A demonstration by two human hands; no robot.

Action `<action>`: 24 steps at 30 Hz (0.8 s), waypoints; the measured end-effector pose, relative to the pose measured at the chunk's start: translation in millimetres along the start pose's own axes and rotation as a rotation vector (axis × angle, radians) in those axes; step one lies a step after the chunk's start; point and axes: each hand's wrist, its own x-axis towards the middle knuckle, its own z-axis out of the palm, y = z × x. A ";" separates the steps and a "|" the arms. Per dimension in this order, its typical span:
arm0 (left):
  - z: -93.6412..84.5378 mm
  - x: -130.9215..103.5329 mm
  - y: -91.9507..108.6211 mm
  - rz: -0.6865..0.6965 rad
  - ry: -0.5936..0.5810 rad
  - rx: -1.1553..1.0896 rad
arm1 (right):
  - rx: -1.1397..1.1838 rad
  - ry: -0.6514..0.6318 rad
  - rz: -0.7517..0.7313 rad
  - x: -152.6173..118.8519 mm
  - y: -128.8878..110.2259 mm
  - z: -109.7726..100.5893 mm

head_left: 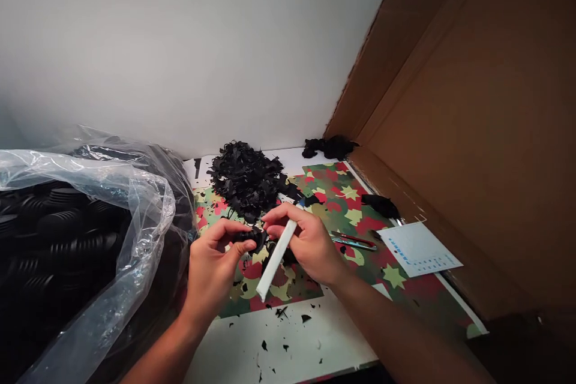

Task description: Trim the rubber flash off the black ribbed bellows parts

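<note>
My left hand (218, 258) pinches a small black ribbed part (254, 239) between thumb and fingers above the patterned sheet. Close against that part on its right, my right hand (306, 243) is closed around a long white stick-like tool (279, 261), whose wide end points down toward me. The tool's other end is hidden by my fingers, so its contact with the black part cannot be made out. Just beyond my hands rises a heap of black shavings (245, 177).
An open clear plastic bag (148, 192) of black ribbed parts (67, 216) stands at the left. Right of my hands lie a red-handled tool (354, 240) and a white printed card (420, 249). A cardboard wall (472, 132) borders the right; black scraps (330, 147) lie at the back.
</note>
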 end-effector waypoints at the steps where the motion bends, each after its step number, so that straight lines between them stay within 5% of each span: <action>1: 0.2 -0.9 -1.0 0.021 0.001 0.016 | -0.019 -0.011 -0.040 0.0 -1.2 1.3; 5: 2.2 -3.3 -5.5 0.131 0.014 0.094 | -0.101 -0.032 -0.174 -1.2 -4.1 6.6; 14: 3.8 -5.1 -3.1 0.437 -0.013 0.236 | -0.177 -0.105 -0.232 -0.6 -0.5 7.4; 21: 16.9 -7.7 -1.4 -0.105 0.006 -0.318 | -0.155 -0.069 -0.335 -6.2 -3.2 15.3; 24: 23.4 -8.6 1.4 -0.221 0.028 -0.483 | -0.110 -0.058 -0.277 -8.5 -2.9 14.9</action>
